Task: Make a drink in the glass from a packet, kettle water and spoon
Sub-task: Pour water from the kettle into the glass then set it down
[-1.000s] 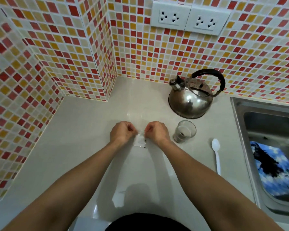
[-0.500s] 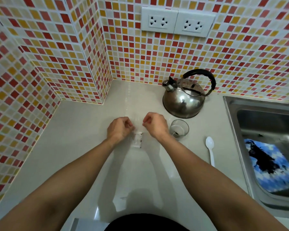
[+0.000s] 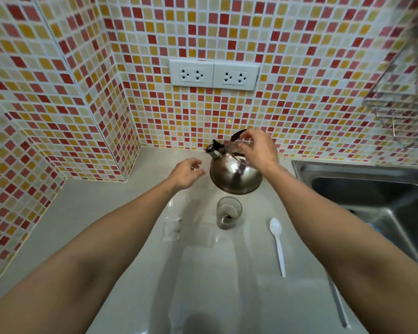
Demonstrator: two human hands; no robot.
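No words, brands, numbers or signs could be read anywhere. The clear packet lying on the bench carried a few dark specks, too small and blurred to tell whether they were print. The kettle, the glass, the spoon and the wall sockets bore no legible marking.

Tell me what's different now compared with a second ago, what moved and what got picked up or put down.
Both hands let go of the packet, which now lies on the counter left of the glass. The right hand moved up to the kettle handle; the left hand rose, open, beside the kettle. Kettle, glass with dark powder and spoon stayed put.
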